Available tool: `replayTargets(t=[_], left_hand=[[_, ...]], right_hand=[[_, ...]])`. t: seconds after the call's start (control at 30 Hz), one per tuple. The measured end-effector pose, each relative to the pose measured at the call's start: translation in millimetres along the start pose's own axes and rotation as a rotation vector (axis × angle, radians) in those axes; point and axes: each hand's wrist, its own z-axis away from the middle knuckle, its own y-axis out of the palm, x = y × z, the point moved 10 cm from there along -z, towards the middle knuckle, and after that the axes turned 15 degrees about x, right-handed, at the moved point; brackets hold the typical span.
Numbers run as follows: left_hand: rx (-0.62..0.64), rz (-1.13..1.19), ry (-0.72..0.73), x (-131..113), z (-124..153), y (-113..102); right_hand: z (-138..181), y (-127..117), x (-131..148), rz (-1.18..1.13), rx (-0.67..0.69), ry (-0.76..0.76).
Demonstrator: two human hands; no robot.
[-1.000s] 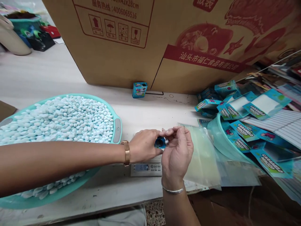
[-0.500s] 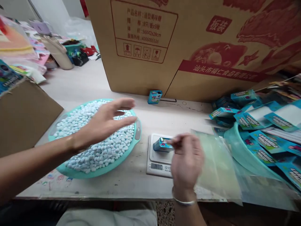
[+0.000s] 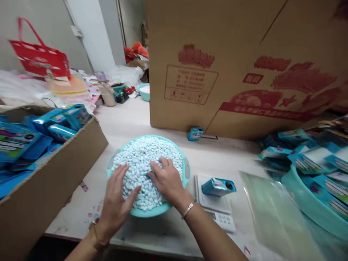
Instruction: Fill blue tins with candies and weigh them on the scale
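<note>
A turquoise basin (image 3: pixel 152 211) full of pale blue candies (image 3: pixel 146 150) stands in front of me. Over its near left rim lies my left hand (image 3: pixel 116 197), thumb and fingers apart, with its fingertips at the candies. My right hand (image 3: pixel 168 181) reaches in from the right with bent fingers pressed together into the candies; the tips are partly hidden among them. To the right of the basin, a blue candy box (image 3: pixel 218 187) stands on a white digital scale (image 3: pixel 227 204), a dark round opening on its top. Neither hand touches the box or scale.
At left is an open carton (image 3: pixel 62 174) with many blue boxes. A large cardboard box (image 3: pixel 185 116) blocks the back, a small blue box (image 3: pixel 195 134) before it. Clear plastic bags (image 3: pixel 277 210) and a turquoise tub (image 3: pixel 304 199) of blue boxes are at right.
My right hand has left the box on the scale and moved left into the candies. My left hand has come down to the basin's near left side. The view has swung left.
</note>
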Motion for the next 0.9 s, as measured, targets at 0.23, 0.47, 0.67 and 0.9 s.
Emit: replayTargets(t=[0.23,0.47,0.67,0.9], left_hand=[[-0.126,-0.096,0.010,8,10,-2],[-0.192,-0.306,0.084,10,19,13],[-0.229,-0.556,0.035,2,12,29],[-0.022,-0.389,0.022,-15,8,18]], right_hand=[[-23,-13,-30,-0.670,-0.191,0.040],[-39,35,-29,-2.083,-0.071,0.262],[-48,38,-11,-2.463,-0.055,0.331],[-50,39,-5,-2.542,-0.047,0.325]])
